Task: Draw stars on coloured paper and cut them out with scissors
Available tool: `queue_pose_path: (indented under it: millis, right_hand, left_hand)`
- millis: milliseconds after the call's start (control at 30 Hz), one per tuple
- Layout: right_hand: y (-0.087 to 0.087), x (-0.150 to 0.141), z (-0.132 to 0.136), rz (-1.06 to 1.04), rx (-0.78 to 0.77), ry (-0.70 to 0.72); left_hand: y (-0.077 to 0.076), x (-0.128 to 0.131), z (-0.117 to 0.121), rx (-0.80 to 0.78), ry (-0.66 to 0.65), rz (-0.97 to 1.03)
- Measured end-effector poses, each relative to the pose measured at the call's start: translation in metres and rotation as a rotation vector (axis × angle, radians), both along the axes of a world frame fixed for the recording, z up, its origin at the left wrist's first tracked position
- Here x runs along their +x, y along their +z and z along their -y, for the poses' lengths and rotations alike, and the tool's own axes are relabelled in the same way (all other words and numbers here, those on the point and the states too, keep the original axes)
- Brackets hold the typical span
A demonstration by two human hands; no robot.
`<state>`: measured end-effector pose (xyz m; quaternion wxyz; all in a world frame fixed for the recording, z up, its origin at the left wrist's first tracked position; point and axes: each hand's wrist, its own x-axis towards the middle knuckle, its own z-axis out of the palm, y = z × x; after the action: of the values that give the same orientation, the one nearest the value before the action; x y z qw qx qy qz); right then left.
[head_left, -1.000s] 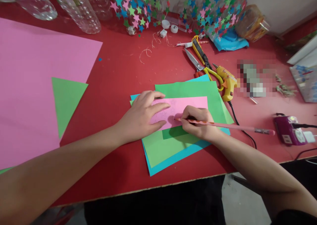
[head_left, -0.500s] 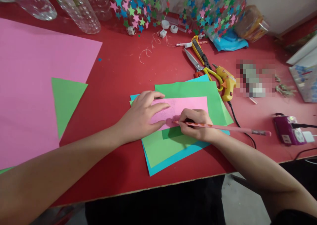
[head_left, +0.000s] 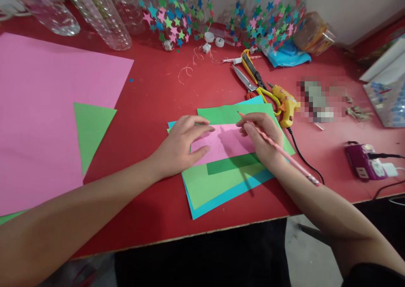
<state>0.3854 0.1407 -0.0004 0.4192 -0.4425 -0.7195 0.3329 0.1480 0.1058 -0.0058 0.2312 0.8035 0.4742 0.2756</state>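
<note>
My left hand [head_left: 186, 143] lies with its fingers spread over the left end of a pink paper strip [head_left: 226, 148]. Faint pencil marks show on the strip near its fingers. A pink pencil [head_left: 278, 148] is held in my right hand [head_left: 262, 135], its sharpened tip pointing up and away, lifted off the paper. Its eraser end reaches back over the forearm. Beneath the strip is a stack of paper: a darker green piece, a green sheet [head_left: 196, 186] and a blue sheet [head_left: 228, 200] at the bottom.
Scissors [head_left: 245, 77], a cutter [head_left: 251, 68] and a yellow glue gun [head_left: 286, 105] lie beyond the stack. Large pink paper [head_left: 47, 139] covers the left side, with plastic bottles [head_left: 98, 17] behind. A purple power adapter [head_left: 363, 162] sits at right. Star-decorated clear bottles stand at the back.
My right hand has lifted the pencil tip off the pink strip and shifted up and right, tilting the tip away. My left hand stays on the strip. The view has shifted slightly.
</note>
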Motion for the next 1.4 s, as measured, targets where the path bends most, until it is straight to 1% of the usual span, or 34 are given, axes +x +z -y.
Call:
queue_pose_path:
  millis: [67, 133, 200, 233, 300, 367, 567, 667, 800, 900, 967, 1033, 1200, 1300, 1400]
  right_hand:
    - [0.002, 0.001, -0.003, 0.102, 0.058, 0.044]
    - [0.002, 0.002, -0.005, 0.244, 0.172, 0.109]
    - [0.002, 0.002, -0.006, 0.370, 0.265, 0.204]
    - [0.002, 0.002, -0.005, 0.422, 0.288, 0.257]
    - [0.002, 0.001, -0.002, 0.510, 0.305, 0.339]
    - [0.002, 0.001, 0.001, 0.576, 0.321, 0.372]
    - [-0.002, 0.003, -0.001, 0.614, 0.367, 0.375]
    - [-0.005, 0.004, -0.004, 0.619, 0.392, 0.387]
    - [-0.008, 0.003, -0.003, 0.606, 0.406, 0.377]
    - [-0.008, 0.002, -0.002, 0.609, 0.411, 0.370]
    - [-0.008, 0.001, -0.002, 0.612, 0.402, 0.357]
    - [-0.008, 0.001, -0.002, 0.619, 0.393, 0.332]
    - [-0.011, 0.000, -0.003, 0.652, 0.411, 0.247]
    - [-0.010, 0.000, -0.004, 0.597, 0.446, 0.137]
    - [-0.005, 0.001, -0.006, 0.461, 0.521, 0.003]
  left_hand:
    - [0.002, -0.001, -0.001, 0.065, 0.078, 0.095]
    - [0.002, -0.002, -0.004, 0.142, 0.158, 0.162]
    - [0.000, -0.003, -0.007, 0.178, 0.206, 0.200]
    - [-0.002, -0.004, -0.009, 0.178, 0.214, 0.212]
    - [-0.005, -0.004, -0.012, 0.168, 0.211, 0.214]
    - [-0.008, -0.004, -0.014, 0.136, 0.192, 0.186]
    - [-0.013, -0.002, -0.018, 0.026, 0.176, 0.131]
    - [-0.007, -0.005, -0.026, -0.048, 0.160, 0.074]
    - [0.012, -0.011, -0.032, -0.182, 0.068, -0.052]
    - [0.023, -0.011, -0.026, -0.236, 0.038, -0.132]
    - [0.023, -0.008, -0.019, -0.231, 0.066, -0.160]
    - [0.019, -0.005, -0.013, -0.223, 0.109, -0.162]
    - [0.012, 0.001, -0.008, -0.223, 0.185, -0.058]
    - [0.013, -0.003, -0.012, -0.232, 0.210, 0.055]
    - [0.017, -0.018, -0.022, -0.197, 0.291, 0.177]
